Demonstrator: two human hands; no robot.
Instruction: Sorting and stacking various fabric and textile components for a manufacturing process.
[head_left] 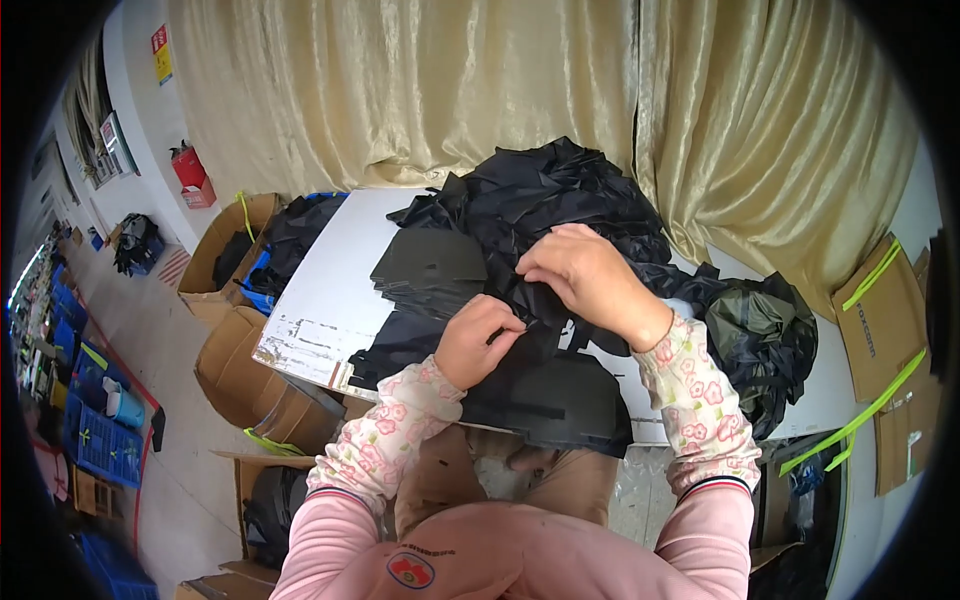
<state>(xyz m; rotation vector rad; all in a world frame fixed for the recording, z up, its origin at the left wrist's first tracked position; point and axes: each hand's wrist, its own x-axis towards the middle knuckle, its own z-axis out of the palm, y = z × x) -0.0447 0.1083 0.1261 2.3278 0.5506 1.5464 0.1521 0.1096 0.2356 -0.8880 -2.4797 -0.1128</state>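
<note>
My left hand is closed in a pinch on an edge of black fabric over the near part of the table. Just to its right and a little higher, my right hand has its fingertips drawn together at the same dark cloth; what lies between them is partly hidden. A stack of flat dark grey-green panels rests beyond my left hand. Another dark panel lies on black fabric at the near table edge, close to my lap. Behind my hands rises a big heap of crumpled black fabric.
The white table has a worn left corner. A black and olive fabric bundle sits at the right. Cardboard boxes stand to the left, with cardboard at the far right. Gold curtains hang behind.
</note>
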